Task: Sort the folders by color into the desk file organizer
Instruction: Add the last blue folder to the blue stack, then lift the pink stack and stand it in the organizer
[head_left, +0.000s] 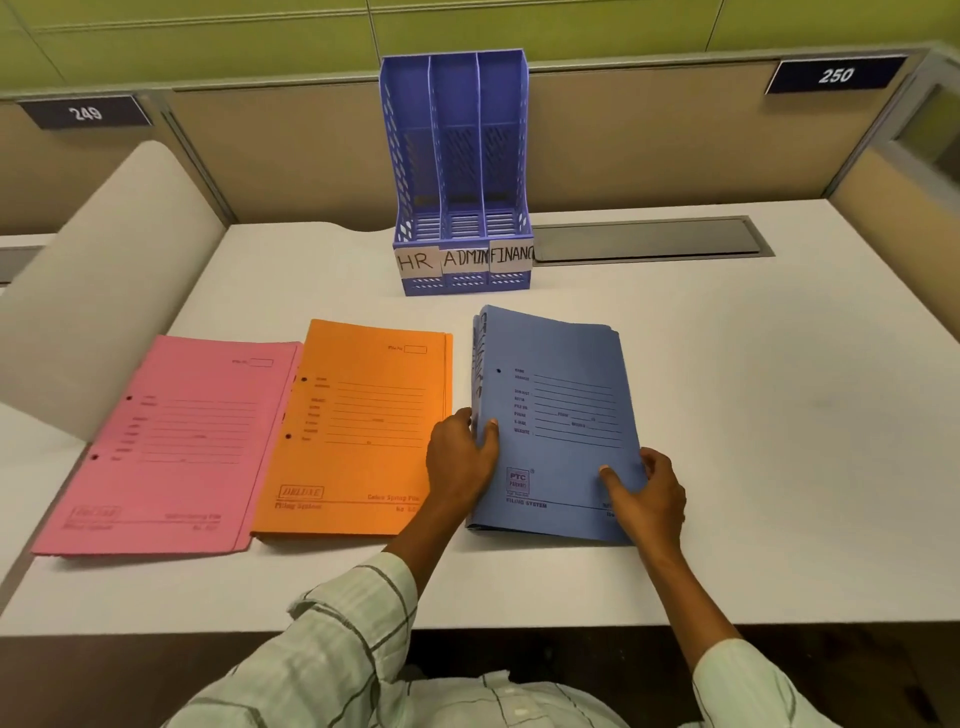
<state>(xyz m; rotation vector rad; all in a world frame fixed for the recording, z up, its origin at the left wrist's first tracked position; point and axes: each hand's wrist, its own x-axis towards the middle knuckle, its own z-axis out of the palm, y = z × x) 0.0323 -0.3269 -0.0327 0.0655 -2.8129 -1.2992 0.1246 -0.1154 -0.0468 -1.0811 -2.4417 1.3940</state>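
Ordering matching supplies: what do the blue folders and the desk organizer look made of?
Blue folders: probably thin matte card, going by the printed form lines and soft layered edges. Desk organizer: likely moulded plastic with a slight sheen, with perforated side walls and a slotted base.

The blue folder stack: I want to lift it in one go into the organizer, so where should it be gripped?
Probably by its two long edges, from the near side. The blue folder stack lies flat, and its spine edge rides up, leaving room for fingers. The left hand already grips that spine edge; the right hand holds the near right corner.
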